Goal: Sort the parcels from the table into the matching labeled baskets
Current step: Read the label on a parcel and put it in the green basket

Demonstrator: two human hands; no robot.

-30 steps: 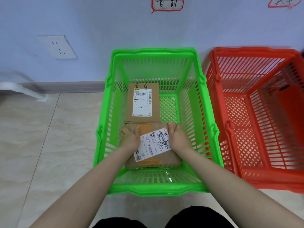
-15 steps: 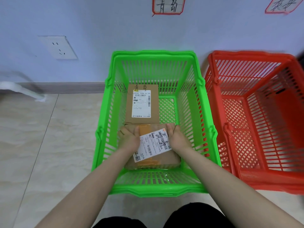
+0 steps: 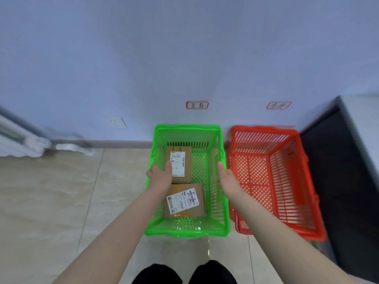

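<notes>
Two brown cardboard parcels lie in the green basket (image 3: 185, 232) on the floor. The near parcel (image 3: 185, 201) has a tilted white label and orange tape; the far parcel (image 3: 180, 165) lies behind it with an upright label. My left hand (image 3: 161, 175) hovers open above the basket's left side, partly covering the far parcel's left edge. My right hand (image 3: 225, 177) is open over the basket's right rim, holding nothing. The red basket (image 3: 272, 132) to the right has nothing in it. Red-framed labels hang on the wall above the green basket (image 3: 197, 104) and the red one (image 3: 278, 105).
A dark cabinet or table side (image 3: 346, 181) stands right of the red basket. A white radiator (image 3: 20, 140) and a wall socket (image 3: 117, 122) are at the left. Beige tiled floor (image 3: 61, 201) spreads left of the baskets.
Both hands have let go of the near parcel, which now rests in the green basket, and have risen and spread apart. The camera has lifted and pulled back from the baskets.
</notes>
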